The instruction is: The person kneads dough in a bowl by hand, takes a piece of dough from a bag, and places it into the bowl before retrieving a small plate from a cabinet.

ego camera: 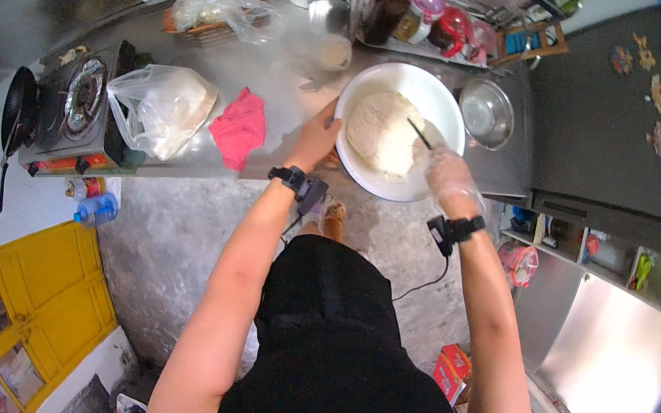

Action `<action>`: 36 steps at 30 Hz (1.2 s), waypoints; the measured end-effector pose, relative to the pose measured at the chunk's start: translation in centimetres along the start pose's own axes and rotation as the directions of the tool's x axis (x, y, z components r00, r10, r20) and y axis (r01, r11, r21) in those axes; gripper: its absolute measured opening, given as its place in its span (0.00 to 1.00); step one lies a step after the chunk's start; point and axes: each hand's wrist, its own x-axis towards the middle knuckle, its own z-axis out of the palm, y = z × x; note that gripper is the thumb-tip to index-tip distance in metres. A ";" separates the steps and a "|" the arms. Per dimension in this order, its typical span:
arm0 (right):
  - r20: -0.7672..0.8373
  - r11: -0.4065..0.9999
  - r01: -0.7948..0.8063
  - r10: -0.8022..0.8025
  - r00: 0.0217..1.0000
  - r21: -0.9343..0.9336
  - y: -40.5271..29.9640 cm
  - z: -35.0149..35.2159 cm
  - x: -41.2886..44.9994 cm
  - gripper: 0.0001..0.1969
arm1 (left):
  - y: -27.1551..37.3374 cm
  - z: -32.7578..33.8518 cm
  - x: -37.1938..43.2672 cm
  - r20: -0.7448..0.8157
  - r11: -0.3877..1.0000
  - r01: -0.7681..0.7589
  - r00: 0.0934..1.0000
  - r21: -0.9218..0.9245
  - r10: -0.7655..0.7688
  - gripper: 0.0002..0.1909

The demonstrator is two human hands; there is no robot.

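A wide white basin (450, 112) with a dark rim stands at the counter's front edge and holds a large pale mass of dough (382, 128). Bare, my left hand (317, 136) grips the basin's left rim. My right hand (450, 174), in a clear plastic glove, is over the basin's right side and holds a thin dark stick (419, 133), whose far end lies over the dough. Just right of the basin is a metal bowl (487, 114). Behind the basin's left side stands a container with pale contents (333, 53).
Leftward on the steel counter (178, 163) lie a pink cloth (240, 128), a filled plastic bag (170, 108) and a gas stove (81, 108). Lidded jars (424, 14) stand in a rack behind. An orange cat (335, 221) is on the floor near my feet.
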 end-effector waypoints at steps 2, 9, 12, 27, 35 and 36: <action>0.097 0.994 -0.105 0.106 0.990 -0.021 1.1 1.3 -0.1 0.12 | 2.6 -0.1 -1.1 0.079 0.970 0.232 0.971 -0.075 -0.226 0.29; -0.043 0.961 0.088 -0.079 0.996 0.262 7.2 3.4 -3.1 0.12 | 3.0 -1.8 -13.0 0.001 0.895 0.406 0.911 -0.186 -0.413 0.32; 0.232 0.616 -0.161 -0.036 0.972 0.771 5.4 2.7 -6.5 0.10 | 3.9 -0.5 -18.5 0.049 0.874 0.477 0.879 -0.094 -0.474 0.28; 0.209 -0.064 -0.207 0.025 0.978 0.976 -4.4 6.9 -8.0 0.13 | 5.9 4.7 -19.3 0.517 0.826 0.493 0.799 -0.273 -0.306 0.15; 0.123 0.025 -0.128 0.160 0.979 0.991 -12.1 7.3 -5.6 0.22 | 3.2 -5.9 -10.3 0.499 0.806 0.472 0.826 -0.357 -0.263 0.14; 0.095 0.030 -0.102 0.168 0.981 0.994 -11.9 7.5 -5.6 0.21 | 3.0 -6.6 -8.7 0.514 0.799 0.487 0.814 -0.352 -0.270 0.14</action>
